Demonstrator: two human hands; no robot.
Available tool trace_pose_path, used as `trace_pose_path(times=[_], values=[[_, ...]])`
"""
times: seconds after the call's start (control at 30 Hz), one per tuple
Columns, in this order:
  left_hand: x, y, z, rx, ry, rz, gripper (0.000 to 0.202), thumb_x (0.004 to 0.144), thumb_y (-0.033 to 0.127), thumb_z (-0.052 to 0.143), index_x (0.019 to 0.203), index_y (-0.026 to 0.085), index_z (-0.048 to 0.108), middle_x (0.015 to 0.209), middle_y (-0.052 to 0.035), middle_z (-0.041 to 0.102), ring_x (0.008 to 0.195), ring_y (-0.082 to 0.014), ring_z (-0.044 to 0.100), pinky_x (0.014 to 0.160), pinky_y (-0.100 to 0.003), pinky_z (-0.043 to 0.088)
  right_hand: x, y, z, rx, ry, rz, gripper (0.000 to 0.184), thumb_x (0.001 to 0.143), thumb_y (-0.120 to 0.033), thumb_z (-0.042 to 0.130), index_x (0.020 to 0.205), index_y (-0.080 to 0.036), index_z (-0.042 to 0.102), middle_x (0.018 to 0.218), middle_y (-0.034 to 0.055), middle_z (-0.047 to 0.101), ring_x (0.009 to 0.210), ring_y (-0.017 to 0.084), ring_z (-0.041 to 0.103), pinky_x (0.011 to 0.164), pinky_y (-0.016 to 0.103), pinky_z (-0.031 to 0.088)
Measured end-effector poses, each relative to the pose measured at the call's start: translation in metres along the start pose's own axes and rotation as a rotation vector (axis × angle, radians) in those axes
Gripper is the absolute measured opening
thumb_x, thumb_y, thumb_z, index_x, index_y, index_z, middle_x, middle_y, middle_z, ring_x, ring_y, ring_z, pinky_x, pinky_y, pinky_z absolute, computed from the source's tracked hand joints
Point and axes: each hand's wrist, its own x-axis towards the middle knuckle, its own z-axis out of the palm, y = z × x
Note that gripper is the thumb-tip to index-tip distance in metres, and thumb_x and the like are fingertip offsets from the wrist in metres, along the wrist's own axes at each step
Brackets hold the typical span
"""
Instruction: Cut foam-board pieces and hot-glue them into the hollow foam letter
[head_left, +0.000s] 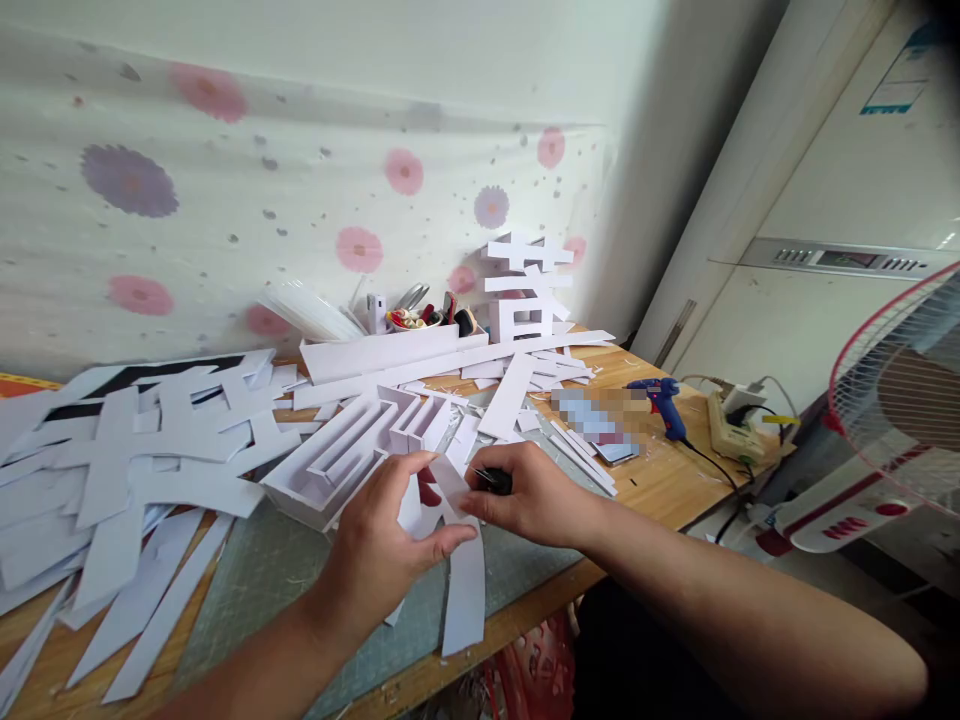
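Several inner walls (352, 450) divide 1 box (296, 508) near hands (386, 520).

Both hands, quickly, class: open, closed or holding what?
Left hand: partly open, at the white strip; grip unclear.
Right hand: closed around a dark tool.

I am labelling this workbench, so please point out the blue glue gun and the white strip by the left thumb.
Blue glue gun (667, 405): head view, its body.
White strip (466, 585): head view, its lower part.
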Motion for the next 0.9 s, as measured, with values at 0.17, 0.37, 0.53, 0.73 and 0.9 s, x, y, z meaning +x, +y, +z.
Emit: trace_pose_path(times=[0.17,0.37,0.53,0.73,0.9], values=[[-0.001,0.0,0.002,-0.676,-0.27,-0.448,0.047,0.083,0.058,0.056,0.107,0.018,0.06,0.078,-0.0046,0.068,0.076,-0.021,0.067,0.074,-0.037,0.055,0.001,0.006,-0.011,-0.175,-0.008,-0.162,0.006,0.082,-0.022,0.066,0.081,-0.016,0.065,0.075,0.0007,0.064,0.068,0.011,0.055,0.064,0.022,0.042],[0.001,0.0,0.003,-1.043,-0.532,-0.625,0.056,0.066,0.059,0.075,0.102,0.017,0.066,0.094,-0.0086,0.069,0.081,-0.0195,0.066,0.077,-0.034,0.052,0.001,0.006,-0.018,-0.27,-0.067,-0.366,0.003,0.085,-0.016,0.063,0.085,-0.015,0.065,0.08,0.0033,0.063,0.075,0.013,0.058,0.069,0.023,0.044],[0.001,-0.009,0.005,-1.065,-0.627,-0.551,0.058,0.059,0.054,0.083,0.101,0.017,0.065,0.094,-0.0066,0.066,0.081,-0.0187,0.066,0.076,-0.033,0.05,0.002,0.008,-0.018,-0.242,-0.061,-0.417,0.006,0.087,-0.017,0.061,0.09,-0.014,0.066,0.084,0.0052,0.064,0.078,0.014,0.06,0.071,0.024,0.047],[-0.002,-0.012,0.005,-0.763,-0.48,-0.38,0.06,0.06,0.051,0.082,0.105,0.021,0.057,0.085,-0.0025,0.063,0.081,-0.0202,0.062,0.074,-0.033,0.049,0.002,0.011,-0.012,-0.224,0.114,-0.336,0.015,0.086,-0.024,0.064,0.098,-0.016,0.066,0.088,0.0063,0.069,0.078,0.014,0.062,0.072,0.025,0.048],[0.0,-0.008,0.001,-0.313,-0.238,-0.114,0.046,0.065,0.051,0.076,0.094,0.019,0.058,0.079,-0.0011,0.06,0.075,-0.0195,0.056,0.071,-0.032,0.046,0.0,0.009,-0.006,-0.344,0.159,-0.2,0.008,0.085,-0.02,0.06,0.082,-0.017,0.067,0.073,0.0027,0.068,0.063,0.012,0.058,0.061,0.023,0.042]])
